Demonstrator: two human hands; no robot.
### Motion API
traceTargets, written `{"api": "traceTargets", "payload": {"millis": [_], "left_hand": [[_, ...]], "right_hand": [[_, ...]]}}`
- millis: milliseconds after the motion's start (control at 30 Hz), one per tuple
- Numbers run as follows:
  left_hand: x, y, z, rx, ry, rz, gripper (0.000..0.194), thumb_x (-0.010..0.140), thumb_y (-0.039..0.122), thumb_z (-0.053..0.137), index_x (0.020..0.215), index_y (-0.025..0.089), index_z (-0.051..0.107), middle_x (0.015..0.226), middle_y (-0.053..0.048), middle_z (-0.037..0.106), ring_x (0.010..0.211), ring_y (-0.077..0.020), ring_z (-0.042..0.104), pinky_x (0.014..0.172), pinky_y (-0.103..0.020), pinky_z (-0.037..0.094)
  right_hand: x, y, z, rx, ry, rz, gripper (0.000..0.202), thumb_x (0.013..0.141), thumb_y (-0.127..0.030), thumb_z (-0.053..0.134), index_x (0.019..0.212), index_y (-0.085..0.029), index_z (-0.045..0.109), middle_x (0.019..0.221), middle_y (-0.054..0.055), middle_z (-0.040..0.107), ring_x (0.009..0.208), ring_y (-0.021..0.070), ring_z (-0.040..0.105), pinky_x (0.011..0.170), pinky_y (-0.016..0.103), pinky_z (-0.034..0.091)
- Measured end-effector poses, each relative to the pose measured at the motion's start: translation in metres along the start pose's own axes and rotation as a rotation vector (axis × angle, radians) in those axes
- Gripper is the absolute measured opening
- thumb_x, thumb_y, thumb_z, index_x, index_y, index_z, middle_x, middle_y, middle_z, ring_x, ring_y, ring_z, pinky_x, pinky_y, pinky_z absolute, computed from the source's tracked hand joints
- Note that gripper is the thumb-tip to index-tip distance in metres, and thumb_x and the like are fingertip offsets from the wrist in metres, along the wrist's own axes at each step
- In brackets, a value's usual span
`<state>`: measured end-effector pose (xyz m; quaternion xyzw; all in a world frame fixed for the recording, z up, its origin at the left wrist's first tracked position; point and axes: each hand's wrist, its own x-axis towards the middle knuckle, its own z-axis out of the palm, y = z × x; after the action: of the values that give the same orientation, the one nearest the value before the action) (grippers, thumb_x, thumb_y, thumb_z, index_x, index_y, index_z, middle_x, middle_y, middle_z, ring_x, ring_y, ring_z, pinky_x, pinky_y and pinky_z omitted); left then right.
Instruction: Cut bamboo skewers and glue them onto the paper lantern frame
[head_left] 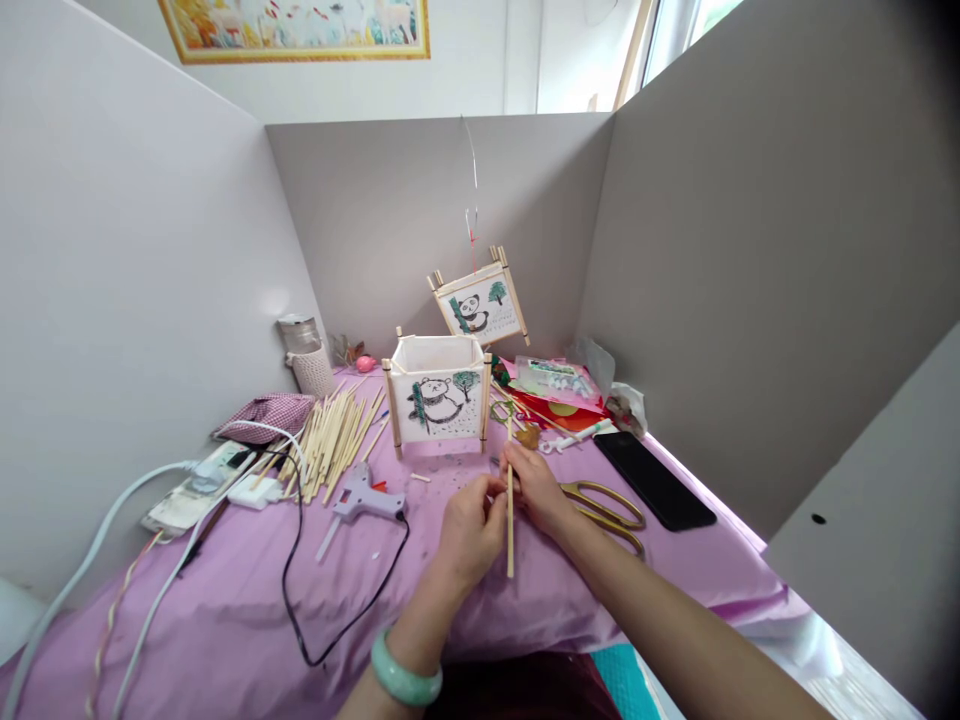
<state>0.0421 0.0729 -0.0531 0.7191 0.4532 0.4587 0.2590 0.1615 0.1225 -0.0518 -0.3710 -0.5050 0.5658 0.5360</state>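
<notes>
My right hand (pixel 534 488) grips a pale wooden stick (pixel 511 540), which points away from me over the table's front part. Close beside it, my left hand (pixel 474 528) is closed in a pinch right at the stick; what lies between its fingertips is hidden. Just beyond my hands stands a lantern (pixel 439 405) with a wooden stick frame and white panels, a panda and a tree drawn on its front. Gold-handled scissors (pixel 604 505) lie partly under my right wrist.
A second panda lantern (pixel 484 305) hangs tilted from a wire. Left are a glue gun (pixel 367 500) with a black cord, many loose sticks (pixel 337 435), a power strip (pixel 187 500) and a cup (pixel 307 360). Right lies a black phone (pixel 652 480). Grey panels (pixel 712 250) enclose the table.
</notes>
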Motion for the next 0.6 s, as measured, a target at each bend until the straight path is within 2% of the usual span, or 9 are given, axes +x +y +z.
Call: {"api": "traceTargets", "payload": {"millis": [367,600], "left_hand": [[0.004,-0.006,0.001,-0.226,-0.049,-0.125,0.018,0.081,0.034,0.053,0.073,0.018,0.050,0.063,0.003,0.049,0.056,-0.0116,0.046,0.054,-0.023,0.035],[0.005,-0.012,0.000,-0.227,-0.110,-0.153,0.017,0.077,0.032,0.054,0.069,0.019,0.048,0.061,0.003,0.048,0.057,-0.0123,0.044,0.056,-0.025,0.034]], "right_hand": [[0.002,0.005,-0.003,-0.133,-0.009,-0.090,0.042,0.082,-0.058,0.052,0.062,-0.021,0.046,0.043,-0.008,0.034,0.039,0.0091,0.029,0.040,0.023,0.021],[-0.003,0.003,-0.002,-0.246,-0.026,-0.133,0.042,0.084,-0.055,0.051,0.062,-0.020,0.048,0.047,-0.007,0.040,0.044,0.0104,0.035,0.044,0.024,0.028]]}}
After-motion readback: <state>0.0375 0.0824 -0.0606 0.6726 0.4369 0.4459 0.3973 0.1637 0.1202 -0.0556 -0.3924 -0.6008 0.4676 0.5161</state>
